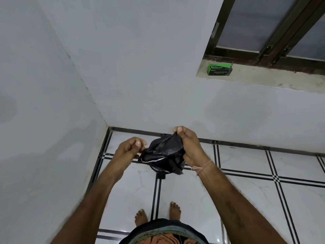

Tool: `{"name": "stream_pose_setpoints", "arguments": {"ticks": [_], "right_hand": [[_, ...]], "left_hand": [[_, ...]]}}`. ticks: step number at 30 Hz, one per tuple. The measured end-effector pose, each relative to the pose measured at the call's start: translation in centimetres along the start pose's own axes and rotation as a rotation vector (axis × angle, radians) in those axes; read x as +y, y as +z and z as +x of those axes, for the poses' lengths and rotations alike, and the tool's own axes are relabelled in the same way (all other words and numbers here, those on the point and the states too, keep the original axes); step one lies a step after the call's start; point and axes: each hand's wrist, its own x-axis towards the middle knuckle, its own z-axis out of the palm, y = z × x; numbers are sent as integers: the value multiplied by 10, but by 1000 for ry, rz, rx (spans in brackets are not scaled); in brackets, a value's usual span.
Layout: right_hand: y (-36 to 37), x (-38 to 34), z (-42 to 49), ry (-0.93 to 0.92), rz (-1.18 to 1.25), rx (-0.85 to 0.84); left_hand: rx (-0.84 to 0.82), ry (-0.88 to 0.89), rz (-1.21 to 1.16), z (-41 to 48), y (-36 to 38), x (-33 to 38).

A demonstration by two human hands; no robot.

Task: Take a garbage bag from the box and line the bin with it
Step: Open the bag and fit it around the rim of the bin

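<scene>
The garbage bag [164, 154] was black, thin and glossy, still bunched into a crumpled wad with creases catching the light and a pale streak along a fold near its lower edge. It was held in the air in front of the person, above the white tiled floor [246, 199] and close to the corner of the grey wall [140, 76]. Its long axis ran roughly from the lower left to the upper right, rising toward the right hand, and a loose flap hung down from its lower right part.

The left hand [129, 149] was closed narrow, thumb and fingers pinching the left edge of the bag. The right hand [189, 147] was also closed, gripping the upper right edge of the bag between thumb and curled fingers; a thread band [204, 166] circled that wrist.

The green box [219, 69] sat on the window sill [263, 80], well apart from the hands, up and to the right, with its long side facing the room. Two bare feet [140, 217] stood on the tiles below the arms
</scene>
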Motion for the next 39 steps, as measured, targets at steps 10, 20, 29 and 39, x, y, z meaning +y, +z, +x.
{"name": "stream_pose_setpoints", "arguments": {"ticks": [10, 20, 29, 39], "right_hand": [[3, -24, 9, -13, -85, -231], [11, -2, -38, -151, -321, -118], [13, 6, -35, 8, -110, -41], [-4, 2, -9, 488, 345, 108]], "left_hand": [[-247, -111, -135, 10, 46, 40], [221, -236, -495, 10, 69, 32], [162, -286, -582, 8, 66, 16], [273, -417, -887, 14, 31, 0]]}}
